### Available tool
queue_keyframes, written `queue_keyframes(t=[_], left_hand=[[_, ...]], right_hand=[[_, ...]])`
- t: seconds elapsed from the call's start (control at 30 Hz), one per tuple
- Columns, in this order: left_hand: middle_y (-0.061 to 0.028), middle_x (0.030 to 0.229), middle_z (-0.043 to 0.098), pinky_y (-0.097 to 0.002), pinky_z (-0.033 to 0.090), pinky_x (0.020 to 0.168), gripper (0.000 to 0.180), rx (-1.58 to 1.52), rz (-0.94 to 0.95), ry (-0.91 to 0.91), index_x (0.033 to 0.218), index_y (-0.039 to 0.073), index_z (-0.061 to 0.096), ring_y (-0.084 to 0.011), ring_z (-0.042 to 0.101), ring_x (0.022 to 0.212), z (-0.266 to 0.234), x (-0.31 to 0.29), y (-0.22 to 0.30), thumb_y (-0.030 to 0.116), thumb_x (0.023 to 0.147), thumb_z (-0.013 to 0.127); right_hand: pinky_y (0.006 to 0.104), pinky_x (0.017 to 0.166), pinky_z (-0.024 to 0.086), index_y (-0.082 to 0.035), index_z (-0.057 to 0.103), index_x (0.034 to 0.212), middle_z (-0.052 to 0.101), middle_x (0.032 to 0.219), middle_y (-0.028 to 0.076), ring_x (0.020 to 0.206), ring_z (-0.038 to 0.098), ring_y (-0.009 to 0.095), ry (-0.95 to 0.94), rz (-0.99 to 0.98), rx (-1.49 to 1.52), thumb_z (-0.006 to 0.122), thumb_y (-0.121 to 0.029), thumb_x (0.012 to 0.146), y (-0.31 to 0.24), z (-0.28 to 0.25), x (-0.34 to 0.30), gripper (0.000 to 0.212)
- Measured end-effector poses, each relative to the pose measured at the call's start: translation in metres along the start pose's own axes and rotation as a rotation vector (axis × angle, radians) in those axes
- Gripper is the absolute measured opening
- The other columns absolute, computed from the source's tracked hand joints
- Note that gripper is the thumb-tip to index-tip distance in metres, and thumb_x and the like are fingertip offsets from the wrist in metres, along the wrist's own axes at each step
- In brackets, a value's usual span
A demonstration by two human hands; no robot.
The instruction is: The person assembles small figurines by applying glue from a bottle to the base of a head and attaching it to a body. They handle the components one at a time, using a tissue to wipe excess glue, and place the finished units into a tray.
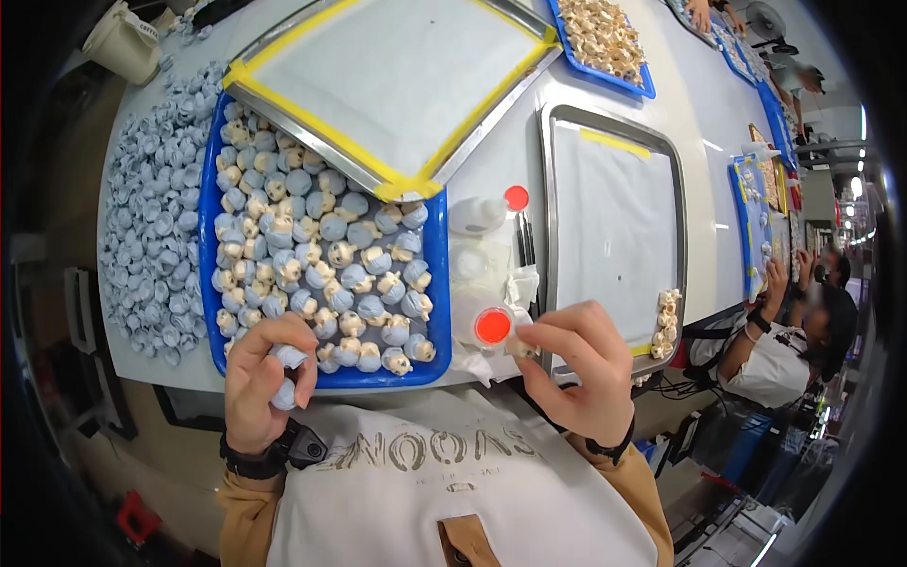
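Note:
My left hand [257,383] is curled closed around small blue-grey rounded shells [284,393], just off the near left corner of a blue tray [436,283]. My right hand [588,370] pinches a small cream-coloured piece [521,346] between thumb and forefinger. It hovers next to a white container with a red-orange top [492,326]. Inside the blue tray lie many small figures [354,276], each with a cream part joined to a blue-grey part. To its left, a large heap of loose blue-grey shells [156,217] spreads over the table.
A metal tray edged with yellow tape [378,85] overlaps the blue tray's far end. At right, another metal tray [614,208] carries several cream pieces [666,323]. Between stand a white bottle [477,215] and dark slender tools [525,238]. A blue tray of cream pieces [605,42] lies beyond; co-workers sit right.

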State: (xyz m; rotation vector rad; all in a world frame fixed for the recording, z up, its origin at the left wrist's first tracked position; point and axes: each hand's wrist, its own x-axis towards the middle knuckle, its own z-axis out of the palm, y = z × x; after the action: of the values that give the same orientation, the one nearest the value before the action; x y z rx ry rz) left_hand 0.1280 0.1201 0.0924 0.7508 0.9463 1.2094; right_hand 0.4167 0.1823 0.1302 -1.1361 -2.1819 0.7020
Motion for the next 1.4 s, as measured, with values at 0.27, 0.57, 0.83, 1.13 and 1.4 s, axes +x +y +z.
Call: queue_keyframes(t=[0.27, 0.57, 0.83, 1.13, 1.4], left_hand=[[-0.0097, 0.081, 0.053, -0.0176, 0.033, 0.046, 0.047, 0.089, -0.105, -0.004, 0.1, -0.008, 0.059, -0.0077, 0.047, 0.051, 0.016, -0.01, 0.008, 0.037, 0.089, 0.054], [-0.0093, 0.076, 0.054, -0.0185, 0.033, 0.044, 0.051, 0.106, -0.089, -0.068, 0.094, -0.005, 0.06, -0.0078, 0.048, 0.05, -0.01, -0.027, 0.01, 0.044, 0.082, 0.061], [-0.0165, 0.082, 0.064, -0.0185, 0.038, 0.045, 0.041, 0.055, -0.16, -0.115, 0.1, -0.006, 0.057, -0.0074, 0.05, 0.051, -0.016, -0.028, 0.017, 0.029, 0.079, 0.06], [-0.0112, 0.081, 0.06, -0.0181, 0.036, 0.048, 0.041, 0.098, -0.121, -0.177, 0.097, -0.006, 0.059, -0.0069, 0.048, 0.051, -0.029, -0.028, 0.017, 0.03, 0.078, 0.061], [-0.0098, 0.082, 0.06, -0.0205, 0.04, 0.056, 0.037, 0.084, -0.146, -0.177, 0.093, -0.005, 0.059, -0.0088, 0.053, 0.062, -0.035, -0.033, 0.017, 0.025, 0.071, 0.062]], right_hand=[[0.0321, 0.062, 0.04, -0.005, 0.063, 0.092, 0.057, 0.081, 0.006, 0.072, 0.05, 0.023, -0.061, -0.067, -0.112, 0.067, 0.004, 0.061, -0.002, 0.005, 0.013, 0.032], [0.0334, 0.065, 0.038, -0.007, 0.061, 0.091, 0.057, 0.08, 0.004, 0.072, 0.051, 0.022, 0.011, -0.035, -0.246, 0.067, 0.002, 0.065, -0.01, 0.015, 0.004, 0.028], [0.0349, 0.069, 0.042, -0.005, 0.062, 0.089, 0.058, 0.082, 0.007, 0.077, 0.053, 0.025, 0.104, 0.064, -0.269, 0.067, 0.002, 0.065, -0.018, 0.022, -0.004, 0.025], [0.0351, 0.07, 0.042, -0.005, 0.062, 0.089, 0.058, 0.083, 0.007, 0.077, 0.053, 0.025, 0.089, 0.056, -0.312, 0.067, 0.002, 0.066, -0.024, 0.024, -0.001, 0.025], [0.0347, 0.071, 0.041, -0.005, 0.062, 0.088, 0.058, 0.082, 0.006, 0.076, 0.053, 0.024, 0.07, 0.053, -0.362, 0.067, 0.001, 0.066, -0.024, 0.026, 0.0, 0.024]])
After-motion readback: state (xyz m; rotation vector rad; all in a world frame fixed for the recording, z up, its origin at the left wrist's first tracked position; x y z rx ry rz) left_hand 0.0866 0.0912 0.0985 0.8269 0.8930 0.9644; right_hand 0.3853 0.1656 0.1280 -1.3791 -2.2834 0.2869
